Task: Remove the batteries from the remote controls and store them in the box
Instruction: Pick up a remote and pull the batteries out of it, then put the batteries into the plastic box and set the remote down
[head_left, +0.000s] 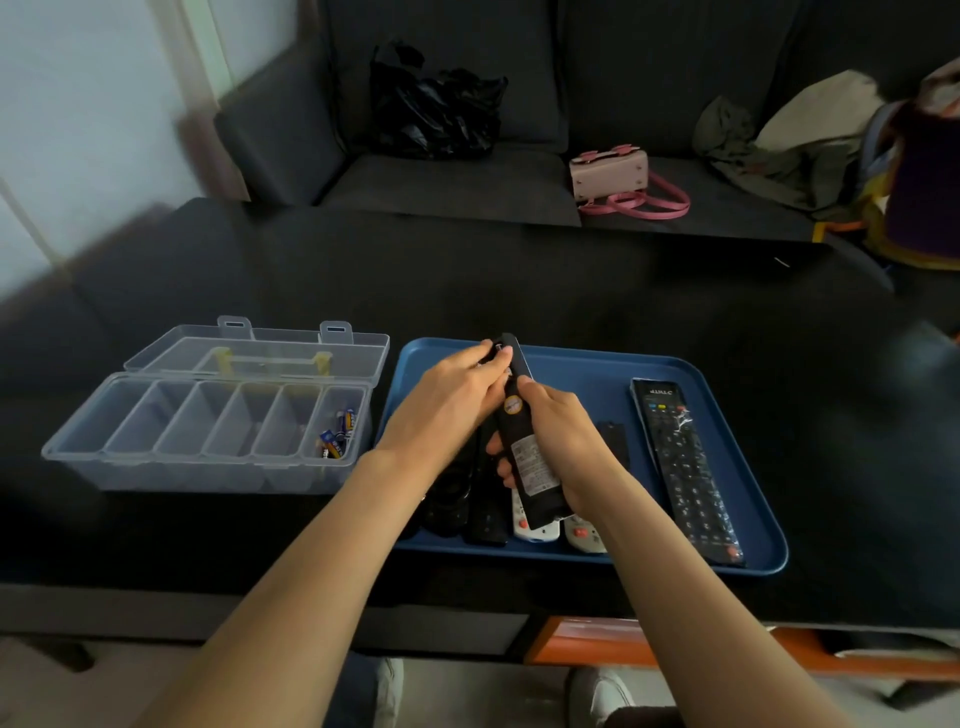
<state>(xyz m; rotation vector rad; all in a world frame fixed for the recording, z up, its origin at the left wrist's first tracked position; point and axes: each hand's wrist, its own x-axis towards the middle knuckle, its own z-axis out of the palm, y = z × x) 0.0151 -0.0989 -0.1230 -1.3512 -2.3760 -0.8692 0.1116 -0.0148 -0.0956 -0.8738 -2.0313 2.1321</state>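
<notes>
Over the dark table (571, 291), above the blue tray (582, 364), the right hand (566, 436) grips a black remote (524, 441) back-up while the left hand (457, 395) pinches its far end, apparently working the batteries out, next bound for the clear box (156, 467).

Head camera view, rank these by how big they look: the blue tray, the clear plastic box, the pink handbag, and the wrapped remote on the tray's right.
1. blue tray
2. clear plastic box, lid open; near the tray's size, so unsure
3. wrapped remote
4. pink handbag; farther away, so unsure against the remote
</notes>
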